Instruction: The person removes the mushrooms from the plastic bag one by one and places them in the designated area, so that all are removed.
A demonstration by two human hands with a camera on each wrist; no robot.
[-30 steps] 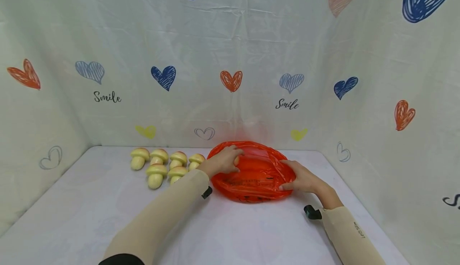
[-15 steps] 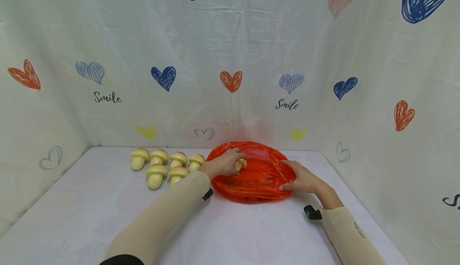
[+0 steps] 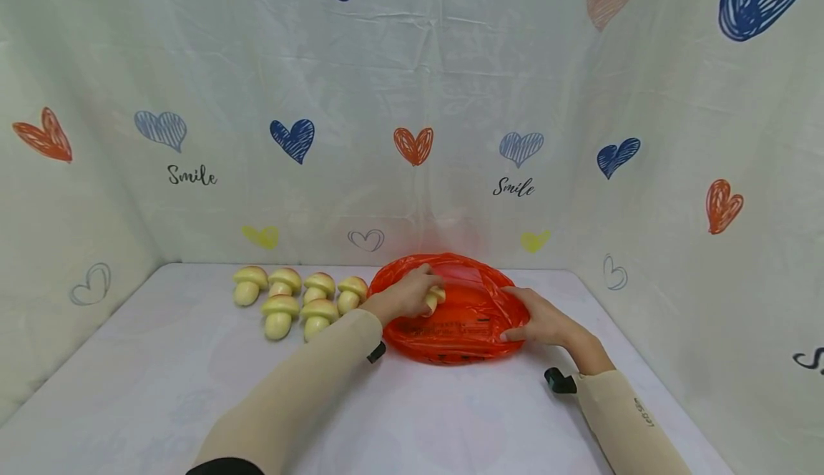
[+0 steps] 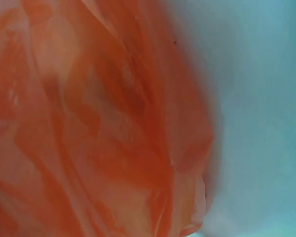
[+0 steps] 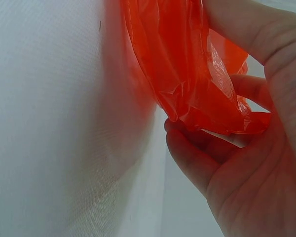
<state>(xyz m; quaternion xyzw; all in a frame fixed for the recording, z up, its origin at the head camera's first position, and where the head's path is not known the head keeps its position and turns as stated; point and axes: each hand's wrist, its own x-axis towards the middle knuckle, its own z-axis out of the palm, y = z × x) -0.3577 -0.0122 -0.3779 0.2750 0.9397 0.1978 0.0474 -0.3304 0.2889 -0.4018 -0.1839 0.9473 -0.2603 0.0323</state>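
A red plastic bag (image 3: 460, 328) lies with its mouth spread wide on the white table. My left hand (image 3: 407, 295) reaches over the bag's left rim and holds a toy mushroom (image 3: 436, 297) inside the mouth; part of the mushroom is hidden by the fingers. In the left wrist view, red film of the bag (image 4: 103, 138) fills most of the picture and the hand does not show. At the right rim, my right hand (image 3: 546, 319) grips the bag's edge. The right wrist view shows its thumb and fingers around the crumpled film (image 5: 187, 74).
Several pale yellow mushrooms with reddish-tinged caps stand in two rows left of the bag, such as the front left mushroom (image 3: 278, 321). Behind the table (image 3: 450, 418) hangs a white curtain (image 3: 450, 196) printed with hearts.
The left hand has shifted slightly right, and more of the mushroom in its fingers now shows. The right hand and the bag have stayed nearly still.
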